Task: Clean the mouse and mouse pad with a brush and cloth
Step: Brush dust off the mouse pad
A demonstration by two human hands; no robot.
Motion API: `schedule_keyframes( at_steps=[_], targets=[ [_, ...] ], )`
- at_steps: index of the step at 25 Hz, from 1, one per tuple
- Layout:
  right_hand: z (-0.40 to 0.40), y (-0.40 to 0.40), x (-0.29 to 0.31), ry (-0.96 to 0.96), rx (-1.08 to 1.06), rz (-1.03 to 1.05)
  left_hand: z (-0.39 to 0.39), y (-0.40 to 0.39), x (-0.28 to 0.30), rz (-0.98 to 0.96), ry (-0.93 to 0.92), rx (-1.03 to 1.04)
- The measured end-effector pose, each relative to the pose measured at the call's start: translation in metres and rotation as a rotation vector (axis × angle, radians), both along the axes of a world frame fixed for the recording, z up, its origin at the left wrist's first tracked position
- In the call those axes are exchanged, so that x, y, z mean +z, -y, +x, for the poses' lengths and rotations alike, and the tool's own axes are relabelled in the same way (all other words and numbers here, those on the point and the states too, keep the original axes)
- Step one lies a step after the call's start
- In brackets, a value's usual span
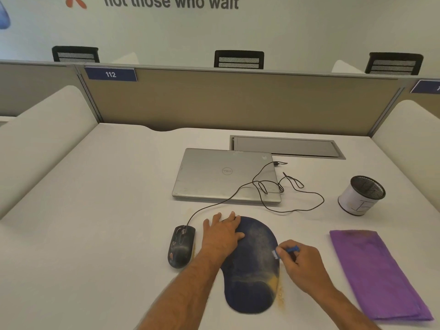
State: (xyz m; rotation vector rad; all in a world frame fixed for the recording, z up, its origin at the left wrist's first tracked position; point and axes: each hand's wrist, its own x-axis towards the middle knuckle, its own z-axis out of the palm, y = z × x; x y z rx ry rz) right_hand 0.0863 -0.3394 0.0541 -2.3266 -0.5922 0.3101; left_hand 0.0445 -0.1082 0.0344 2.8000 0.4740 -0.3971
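A dark blue mouse pad (252,270) with a wrist rest lies near the desk's front edge, dusted with grey and yellowish grit. My left hand (221,234) presses flat on its upper left part. My right hand (302,263) grips a small blue brush (288,250), whose white bristles touch the pad's right edge. A black wired mouse (181,246), smeared with dirt, sits just left of the pad. A folded purple cloth (376,272) lies to the right, untouched.
A closed silver laptop (226,175) sits behind the pad, with the mouse cable (285,191) looped over it. A mesh pen cup (362,195) stands at the right. Yellow crumbs (281,296) lie by the pad's right edge. Partitions enclose the white desk (107,210).
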Motion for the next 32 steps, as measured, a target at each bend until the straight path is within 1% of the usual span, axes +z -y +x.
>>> schedule_keyframes(
  at_steps=[3,4,6,8,12,13,16,17,20,23,25,26,28,30,32],
  targets=[
    [0.002,-0.001,0.001,-0.085,0.031,-0.096,0.0,0.0,0.0,-0.003,0.003,0.0],
    [0.005,-0.002,0.001,-0.101,0.008,-0.075,0.0,0.0,0.0,-0.003,0.004,0.001],
    [0.006,-0.005,0.004,-0.07,-0.024,0.02,0.0,0.0,0.0,-0.006,0.004,0.003],
    [0.001,-0.01,0.007,-0.051,0.022,0.058,0.001,-0.001,-0.001,-0.003,0.005,0.0],
    [0.002,-0.011,0.002,-0.194,0.09,-0.097,0.0,0.0,-0.002,0.002,0.01,0.001],
    [0.004,-0.01,0.003,-0.201,0.07,-0.09,0.001,-0.001,-0.002,0.003,0.012,0.001],
    [0.005,-0.008,0.007,-0.102,0.034,0.048,0.001,-0.001,-0.002,0.005,0.011,-0.001],
    [0.003,-0.007,0.007,-0.09,0.054,0.038,0.001,-0.001,-0.003,0.006,0.01,0.0],
    [0.001,-0.003,0.001,-0.147,0.09,-0.107,0.001,-0.001,-0.002,-0.002,0.012,0.003],
    [0.002,0.002,0.0,-0.092,0.045,-0.016,0.0,0.0,-0.001,-0.01,0.015,0.011],
    [-0.002,0.004,0.002,-0.074,0.081,-0.047,0.0,0.0,-0.001,-0.009,0.013,0.011],
    [-0.004,0.006,0.002,-0.105,0.099,-0.074,0.0,0.0,-0.001,-0.009,0.012,0.011],
    [-0.005,0.008,0.001,-0.143,0.095,-0.064,0.0,0.001,0.0,-0.007,0.01,0.013],
    [-0.004,0.011,0.001,-0.095,0.083,-0.012,0.001,0.0,-0.001,-0.007,0.004,0.013],
    [-0.007,0.012,0.003,-0.099,0.127,-0.056,0.001,0.001,-0.001,-0.008,0.002,0.015]
  ],
)
